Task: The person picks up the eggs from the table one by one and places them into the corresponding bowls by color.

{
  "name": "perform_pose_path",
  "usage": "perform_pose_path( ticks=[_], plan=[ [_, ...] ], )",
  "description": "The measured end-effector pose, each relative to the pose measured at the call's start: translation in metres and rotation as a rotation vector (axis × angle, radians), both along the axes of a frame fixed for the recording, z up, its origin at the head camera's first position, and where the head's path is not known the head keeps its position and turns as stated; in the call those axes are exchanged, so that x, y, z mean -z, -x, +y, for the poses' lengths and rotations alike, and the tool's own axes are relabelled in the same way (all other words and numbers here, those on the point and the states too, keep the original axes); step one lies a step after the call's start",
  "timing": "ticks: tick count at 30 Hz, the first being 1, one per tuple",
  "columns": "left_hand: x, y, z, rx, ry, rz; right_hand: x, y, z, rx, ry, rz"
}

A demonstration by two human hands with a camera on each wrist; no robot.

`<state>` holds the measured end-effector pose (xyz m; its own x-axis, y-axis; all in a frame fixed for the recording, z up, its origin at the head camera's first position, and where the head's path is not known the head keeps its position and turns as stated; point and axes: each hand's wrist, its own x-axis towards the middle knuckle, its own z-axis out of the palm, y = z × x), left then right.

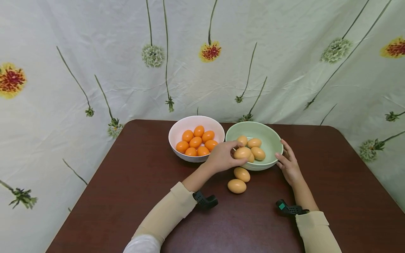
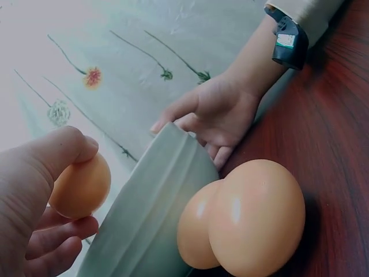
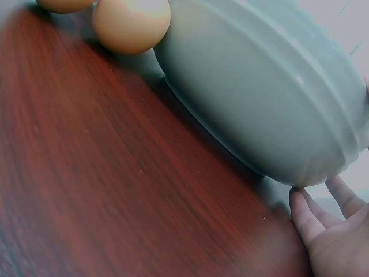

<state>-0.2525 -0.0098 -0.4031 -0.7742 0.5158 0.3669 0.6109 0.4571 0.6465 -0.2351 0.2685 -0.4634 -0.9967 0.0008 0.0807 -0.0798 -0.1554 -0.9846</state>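
My left hand (image 1: pixel 222 157) pinches a tan egg (image 2: pixel 86 187) between thumb and fingers, over the near left rim of the green bowl (image 1: pixel 272 146). Several tan eggs (image 1: pixel 254 142) lie inside that bowl. On the bowl's right side, my right hand (image 1: pixel 291 169) holds the rim, thumb at the edge and fingers along the outer wall. Just in front of the bowl, two more tan eggs lie on the table: one nearer the bowl (image 1: pixel 242 174) and one closer to me (image 1: pixel 237 186). In the right wrist view, fingertips (image 3: pixel 297 196) touch the bowl's outside.
To the left of the green bowl stands a pink-white bowl (image 1: pixel 177 130) with several orange eggs (image 1: pixel 195 142) in it. Both are near the back edge of the dark brown table (image 1: pixel 133 168). A flower-print cloth (image 1: pixel 126 42) hangs behind the table.
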Motion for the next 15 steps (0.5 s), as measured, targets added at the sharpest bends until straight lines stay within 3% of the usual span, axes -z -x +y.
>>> perform_pose_path(
  ticks=[15],
  plan=[
    [0.001,0.012,0.013,-0.078,0.082,0.054,0.0,0.001,0.0,-0.002,0.008,-0.003]
  ],
)
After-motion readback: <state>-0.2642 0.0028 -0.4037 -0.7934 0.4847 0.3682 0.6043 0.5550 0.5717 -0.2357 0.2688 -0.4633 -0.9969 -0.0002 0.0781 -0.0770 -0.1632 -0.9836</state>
